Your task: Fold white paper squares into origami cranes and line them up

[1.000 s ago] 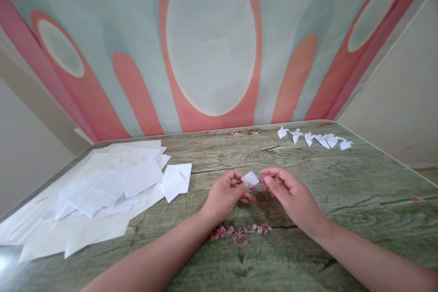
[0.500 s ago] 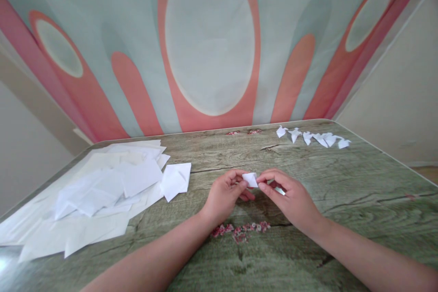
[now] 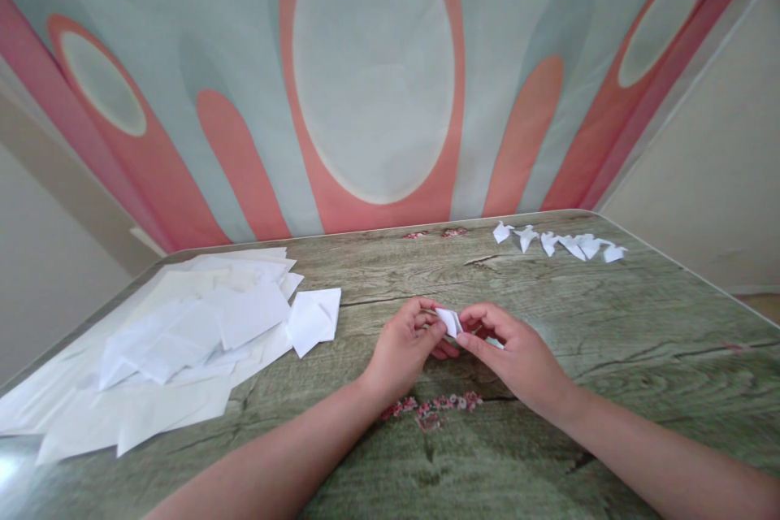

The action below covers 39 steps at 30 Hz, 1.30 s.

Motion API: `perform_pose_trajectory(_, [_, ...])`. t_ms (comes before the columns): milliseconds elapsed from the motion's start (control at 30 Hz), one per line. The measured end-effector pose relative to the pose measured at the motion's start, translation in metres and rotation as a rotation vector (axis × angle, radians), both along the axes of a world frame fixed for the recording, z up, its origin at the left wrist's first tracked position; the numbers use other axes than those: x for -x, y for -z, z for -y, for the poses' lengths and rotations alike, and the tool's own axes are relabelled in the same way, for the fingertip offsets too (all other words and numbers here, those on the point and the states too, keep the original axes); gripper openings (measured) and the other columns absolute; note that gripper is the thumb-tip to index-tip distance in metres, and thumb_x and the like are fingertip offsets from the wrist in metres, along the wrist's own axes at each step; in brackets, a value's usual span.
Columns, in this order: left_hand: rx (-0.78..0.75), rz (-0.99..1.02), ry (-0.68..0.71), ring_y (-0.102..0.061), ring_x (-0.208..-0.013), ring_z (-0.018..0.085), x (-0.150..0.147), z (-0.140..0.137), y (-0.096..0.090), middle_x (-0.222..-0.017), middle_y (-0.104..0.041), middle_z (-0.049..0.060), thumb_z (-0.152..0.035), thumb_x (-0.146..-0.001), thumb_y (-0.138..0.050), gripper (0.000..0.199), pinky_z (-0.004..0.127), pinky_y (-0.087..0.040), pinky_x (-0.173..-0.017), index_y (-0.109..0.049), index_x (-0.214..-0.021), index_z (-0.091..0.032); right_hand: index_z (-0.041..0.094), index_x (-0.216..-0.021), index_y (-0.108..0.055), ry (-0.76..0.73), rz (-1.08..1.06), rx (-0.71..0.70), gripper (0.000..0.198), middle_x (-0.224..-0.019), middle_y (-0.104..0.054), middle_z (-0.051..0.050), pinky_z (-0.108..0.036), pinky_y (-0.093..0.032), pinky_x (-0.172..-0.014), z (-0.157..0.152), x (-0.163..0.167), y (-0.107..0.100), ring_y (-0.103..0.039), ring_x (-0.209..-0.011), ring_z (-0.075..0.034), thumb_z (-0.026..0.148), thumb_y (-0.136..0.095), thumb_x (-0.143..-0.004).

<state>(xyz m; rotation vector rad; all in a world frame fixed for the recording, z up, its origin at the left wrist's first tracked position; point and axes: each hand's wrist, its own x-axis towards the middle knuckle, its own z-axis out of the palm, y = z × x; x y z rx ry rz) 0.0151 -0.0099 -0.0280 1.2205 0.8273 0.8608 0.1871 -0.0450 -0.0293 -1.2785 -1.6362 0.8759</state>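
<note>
A small piece of folded white paper (image 3: 449,322) is held between my two hands, a little above the middle of the table. My left hand (image 3: 407,345) pinches its left side between thumb and fingers. At its right edge, the thumb and fingertips of my right hand (image 3: 512,345) close on the paper. The near layers stand slightly apart on the right side. Further back on the right, several small folded paper figures (image 3: 548,243) lie in a row; they look like little birds.
A wide heap of loose white paper sheets (image 3: 176,414) covers the left of the table. Beside it lie smaller square papers (image 3: 314,321). The wood-patterned table (image 3: 639,317) meets a patterned backdrop (image 3: 374,81) at its far edge. A pink flower print (image 3: 435,406) marks the tabletop.
The folded paper has tilted between my fingers, and its layers show more at the right edge. My right fingers have shifted slightly around it. The papers and figures on the table stay put.
</note>
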Motion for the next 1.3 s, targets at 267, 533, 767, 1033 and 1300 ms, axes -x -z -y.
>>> perform_pose_trajectory(267, [0.004, -0.053, 0.041, -0.067, -0.061, 0.014, 0.003, -0.001, -0.005, -0.075, -0.066, 0.002, -0.034, -0.078, -0.067, 0.027, 0.023, -0.049, -0.058, -0.05, -0.088, -0.015, 0.022, -0.101, -0.059, 0.023, -0.06, 0.026, 0.017, -0.089, -0.066, -0.002, -0.028, -0.048, -0.073, -0.004, -0.005, 0.005, -0.062, -0.082, -0.016, 0.032, -0.056, -0.087])
perform_pose_trajectory(533, [-0.007, -0.154, 0.027, -0.068, -0.067, 0.017, 0.0, 0.005, -0.005, -0.073, -0.068, 0.003, -0.032, -0.078, -0.066, 0.021, 0.025, -0.05, -0.061, -0.054, -0.08, -0.015, 0.023, -0.089, -0.062, 0.07, 0.061, -0.077, 0.011, -0.084, -0.064, 0.0, -0.026, -0.046, -0.07, -0.001, -0.005, -0.005, -0.059, -0.076, -0.015, 0.031, -0.055, -0.089])
perform_pose_trajectory(767, [-0.132, -0.289, -0.061, -0.069, -0.07, 0.019, 0.001, 0.006, -0.005, -0.072, -0.069, 0.002, -0.03, -0.08, -0.063, 0.014, 0.027, -0.052, -0.064, -0.055, -0.081, -0.019, 0.024, -0.094, -0.064, 0.062, 0.144, -0.215, 0.011, -0.092, -0.066, -0.002, -0.03, -0.047, -0.075, 0.001, -0.003, -0.003, -0.06, -0.081, -0.017, 0.029, -0.056, -0.088])
perform_pose_trajectory(1033, [-0.218, -0.34, -0.058, -0.069, -0.069, 0.017, 0.001, 0.01, -0.008, -0.072, -0.069, 0.001, -0.029, -0.081, -0.061, 0.011, 0.024, -0.05, -0.062, -0.058, -0.082, -0.018, 0.023, -0.09, -0.065, 0.112, 0.097, -0.082, 0.01, -0.084, -0.068, -0.001, -0.028, -0.049, -0.07, 0.002, -0.002, -0.004, -0.062, -0.075, -0.017, 0.031, -0.06, -0.085])
perform_pose_trajectory(1300, [-0.32, -0.374, -0.033, -0.066, -0.073, 0.016, 0.001, 0.011, -0.003, -0.08, -0.07, 0.002, -0.026, -0.082, -0.061, 0.02, 0.024, -0.05, -0.067, -0.064, -0.101, -0.019, 0.026, -0.094, -0.067, 0.06, 0.07, -0.072, 0.011, -0.091, -0.07, 0.0, -0.028, -0.047, -0.072, 0.004, 0.0, -0.005, -0.061, -0.078, -0.016, 0.026, -0.062, -0.085])
